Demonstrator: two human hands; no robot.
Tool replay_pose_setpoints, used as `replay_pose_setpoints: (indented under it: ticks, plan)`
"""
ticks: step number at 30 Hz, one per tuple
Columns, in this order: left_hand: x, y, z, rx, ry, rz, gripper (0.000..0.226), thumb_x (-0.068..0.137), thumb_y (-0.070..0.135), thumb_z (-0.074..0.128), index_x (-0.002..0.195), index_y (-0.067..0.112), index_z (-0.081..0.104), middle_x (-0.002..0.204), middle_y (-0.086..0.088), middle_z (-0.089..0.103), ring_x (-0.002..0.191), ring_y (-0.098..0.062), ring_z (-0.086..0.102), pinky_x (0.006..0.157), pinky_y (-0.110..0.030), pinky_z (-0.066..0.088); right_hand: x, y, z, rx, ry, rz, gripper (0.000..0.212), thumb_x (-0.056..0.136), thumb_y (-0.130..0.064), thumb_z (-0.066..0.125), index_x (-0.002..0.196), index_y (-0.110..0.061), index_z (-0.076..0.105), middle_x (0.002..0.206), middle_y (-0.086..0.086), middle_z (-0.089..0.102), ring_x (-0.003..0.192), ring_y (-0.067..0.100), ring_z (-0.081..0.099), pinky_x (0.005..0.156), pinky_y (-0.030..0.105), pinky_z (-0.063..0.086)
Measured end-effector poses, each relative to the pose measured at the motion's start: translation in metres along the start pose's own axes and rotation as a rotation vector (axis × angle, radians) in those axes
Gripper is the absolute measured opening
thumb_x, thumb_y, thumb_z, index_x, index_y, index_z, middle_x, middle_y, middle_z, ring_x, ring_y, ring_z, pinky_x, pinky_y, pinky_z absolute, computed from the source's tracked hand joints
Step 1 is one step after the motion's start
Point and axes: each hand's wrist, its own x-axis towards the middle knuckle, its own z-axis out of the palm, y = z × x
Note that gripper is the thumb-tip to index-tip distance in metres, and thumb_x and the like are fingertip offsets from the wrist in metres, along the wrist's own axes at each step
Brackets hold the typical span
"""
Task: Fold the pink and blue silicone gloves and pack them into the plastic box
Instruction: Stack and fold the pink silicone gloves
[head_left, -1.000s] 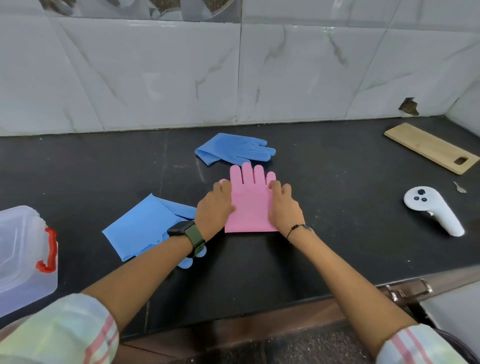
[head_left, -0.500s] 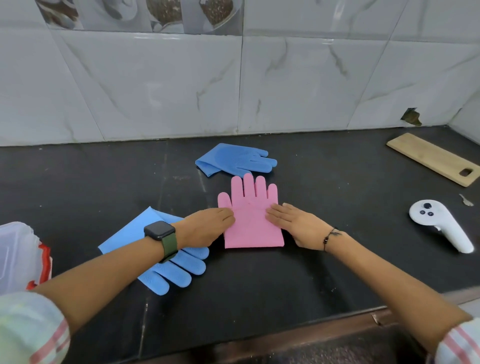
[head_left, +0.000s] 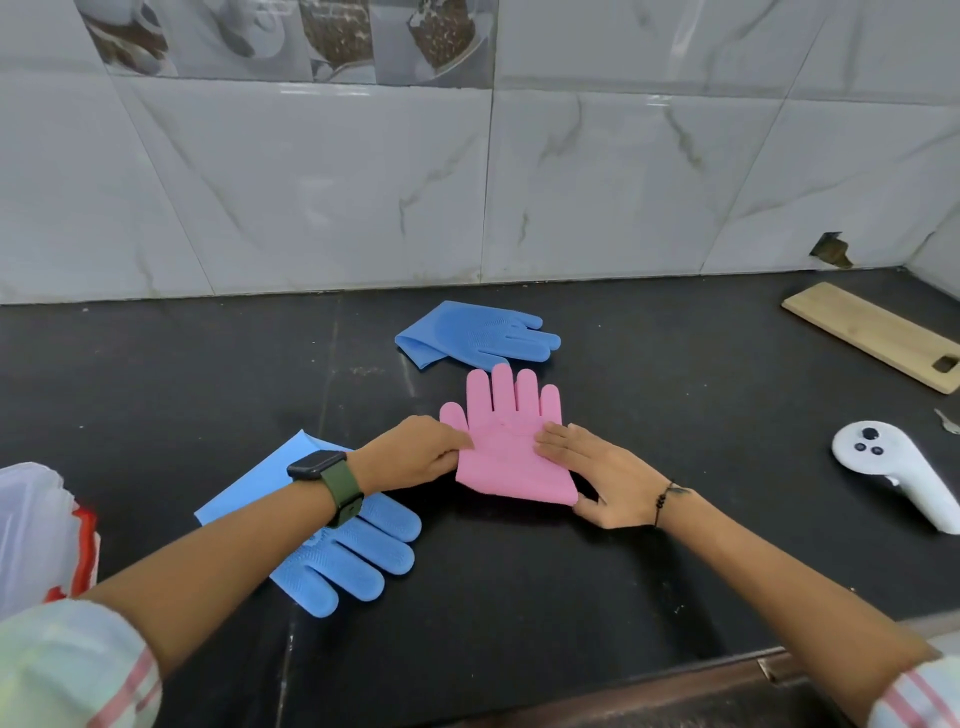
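Observation:
A pink glove (head_left: 511, 441) lies folded on the black counter (head_left: 675, 415), fingers pointing to the wall. My left hand (head_left: 415, 454) pinches its left edge. My right hand (head_left: 597, 475) holds its right side, fingers flat on top and thumb under the lower right corner, which is lifted a little. One blue glove (head_left: 480, 335) lies folded behind the pink one. A second blue glove (head_left: 343, 551) lies flat under my left forearm, fingers toward me. The clear plastic box (head_left: 36, 530) with a red latch sits at the left edge, partly cut off.
A white handheld controller (head_left: 893, 473) lies at the right. A wooden board (head_left: 878, 335) rests at the back right corner. A marble-tiled wall (head_left: 467, 182) closes the back of the counter. The counter's front edge (head_left: 675, 670) runs below my arms.
My hands slid from on top of the pink glove out to its sides; its lower right corner is now raised and the glove sits slightly skewed. The camera tilted up.

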Motion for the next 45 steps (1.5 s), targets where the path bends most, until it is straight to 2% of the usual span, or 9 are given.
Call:
replay_pose_setpoints:
  ticks: [5,9,15,18,24,30,34,41,45]
  plan:
    - [0.006,0.0,-0.008,-0.158,-0.006,-0.1,0.024,0.094,0.011,0.045,0.098,0.007,0.068,0.084,-0.012,0.07,0.064,-0.014,0.05,0.058,-0.016,0.03,0.001,-0.005,0.003,0.109,0.086,0.063,0.056,0.085,-0.025,0.058,0.138,-0.012,0.045,0.147,0.003,0.043,0.141,0.016,0.031,0.119,0.029,0.016]
    - [0.001,-0.002,-0.009,-0.339,0.017,-0.23,0.027,0.097,0.016,0.042,0.105,0.009,0.066,0.09,-0.005,0.069,0.07,-0.012,0.058,0.067,-0.012,0.043,0.017,-0.023,0.001,0.413,0.303,0.338,0.026,0.092,-0.02,0.054,0.116,-0.012,0.064,0.113,0.008,0.068,0.104,0.023,0.061,0.094,0.032,0.046]
    - [-0.006,-0.002,-0.009,-1.052,-0.005,-0.44,0.048,0.097,0.045,0.033,0.122,0.01,0.055,0.12,-0.01,0.063,0.108,-0.019,0.062,0.098,-0.031,0.049,0.033,-0.037,-0.003,0.615,0.493,0.581,0.024,0.094,-0.021,0.05,0.077,-0.009,0.062,0.058,-0.003,0.047,0.054,0.008,0.039,0.049,0.013,0.032]
    - [-0.01,0.001,-0.003,-0.744,-0.069,-0.399,0.055,0.088,0.046,0.054,0.132,0.017,0.039,0.126,0.008,0.051,0.117,-0.014,0.053,0.105,-0.033,0.042,0.039,-0.041,-0.002,0.636,0.523,0.647,0.028,0.094,-0.023,0.049,0.071,-0.009,0.057,0.056,-0.005,0.043,0.056,0.012,0.038,0.049,0.015,0.029]
    - [0.008,0.019,0.005,-0.489,0.186,-0.55,0.021,0.093,0.026,0.05,0.104,0.009,0.05,0.087,-0.003,0.053,0.078,-0.015,0.049,0.068,-0.025,0.041,0.041,-0.047,0.001,0.523,0.534,0.717,0.03,0.096,-0.03,0.044,0.071,-0.013,0.046,0.06,-0.002,0.047,0.059,0.018,0.043,0.05,0.027,0.031]
    - [0.014,0.025,0.015,-0.371,0.272,-0.627,0.028,0.096,0.028,0.04,0.071,0.017,0.033,0.067,0.003,0.041,0.071,-0.02,0.043,0.065,-0.031,0.033,0.043,-0.052,0.001,0.417,0.532,0.762,0.019,0.091,-0.027,0.048,0.106,-0.015,0.044,0.08,-0.003,0.056,0.066,0.018,0.055,0.052,0.024,0.04]
    - [0.021,0.027,0.016,-0.46,0.308,-0.701,0.036,0.096,0.026,0.041,0.062,0.02,0.028,0.067,0.002,0.039,0.073,-0.022,0.043,0.065,-0.032,0.034,0.054,-0.053,-0.004,0.409,0.553,0.809,0.049,0.087,-0.02,0.05,0.132,-0.019,0.032,0.087,0.005,0.058,0.066,0.022,0.056,0.062,0.03,0.044]
    - [0.034,0.036,0.012,-0.132,0.324,-0.707,0.021,0.095,0.025,0.04,0.095,0.006,0.048,0.106,-0.016,0.058,0.092,-0.032,0.059,0.067,-0.034,0.041,0.064,-0.054,-0.001,0.15,0.437,0.789,0.051,0.092,-0.014,0.039,0.14,-0.025,0.028,0.114,0.01,0.051,0.078,0.028,0.058,0.057,0.032,0.044]
    - [0.042,0.034,0.02,0.199,0.383,-0.602,0.03,0.095,0.016,0.035,0.121,0.005,0.045,0.136,-0.015,0.042,0.114,-0.026,0.049,0.086,-0.031,0.045,0.068,-0.047,0.002,-0.131,0.386,0.604,0.06,0.088,-0.006,0.045,0.142,-0.028,0.032,0.114,0.013,0.048,0.108,0.03,0.047,0.083,0.038,0.044]
